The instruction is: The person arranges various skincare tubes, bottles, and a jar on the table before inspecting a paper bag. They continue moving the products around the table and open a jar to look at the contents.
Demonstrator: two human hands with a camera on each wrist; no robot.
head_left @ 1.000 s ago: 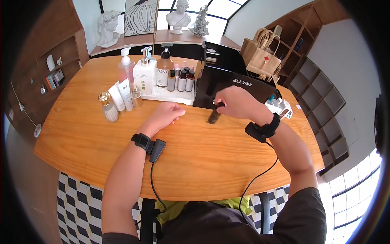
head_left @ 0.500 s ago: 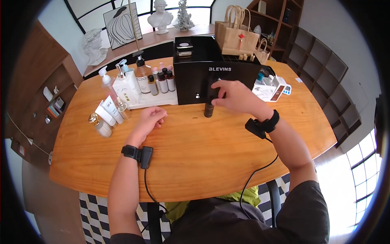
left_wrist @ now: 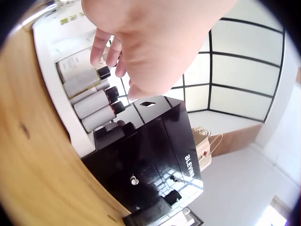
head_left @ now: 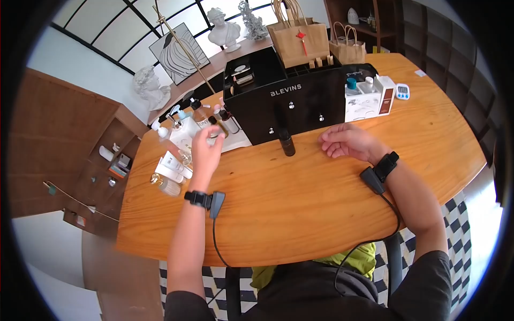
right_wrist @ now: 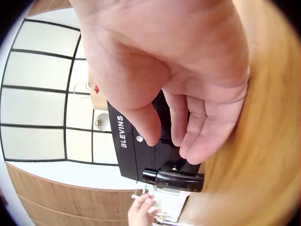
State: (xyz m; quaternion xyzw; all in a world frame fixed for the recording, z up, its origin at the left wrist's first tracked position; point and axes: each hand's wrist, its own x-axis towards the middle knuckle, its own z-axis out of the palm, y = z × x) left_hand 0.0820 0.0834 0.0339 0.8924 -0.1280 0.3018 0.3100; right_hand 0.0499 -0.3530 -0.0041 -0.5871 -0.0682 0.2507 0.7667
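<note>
A small dark bottle point(head_left: 287, 143) stands upright on the wooden table point(head_left: 300, 203), just in front of the black BLEVINS drawer box point(head_left: 300, 101). My right hand point(head_left: 337, 143) rests on the table to its right, fingers loosely curled and holding nothing. The right wrist view shows that hand point(right_wrist: 174, 132) clear of the dark bottle point(right_wrist: 174, 180). My left hand point(head_left: 208, 140) is raised over the white tray point(head_left: 241, 140), fingers extended towards a row of small black-capped bottles point(head_left: 227, 122). In the left wrist view its fingertips point(left_wrist: 106, 49) hover just above those bottles point(left_wrist: 91, 101).
Pump bottles point(head_left: 184, 125) stand at the tray's left end. Tubes point(head_left: 172, 167) and a ribbed glass bottle point(head_left: 165, 184) sit on the table beside it. White boxes point(head_left: 367, 99) and a timer point(head_left: 402, 91) lie right of the black box, with paper bags point(head_left: 300, 32) behind.
My right hand let go of the dark bottle, left it standing and moved right onto the table. My left hand lifted off the table and reached over the tray's bottles. The head view swung.
</note>
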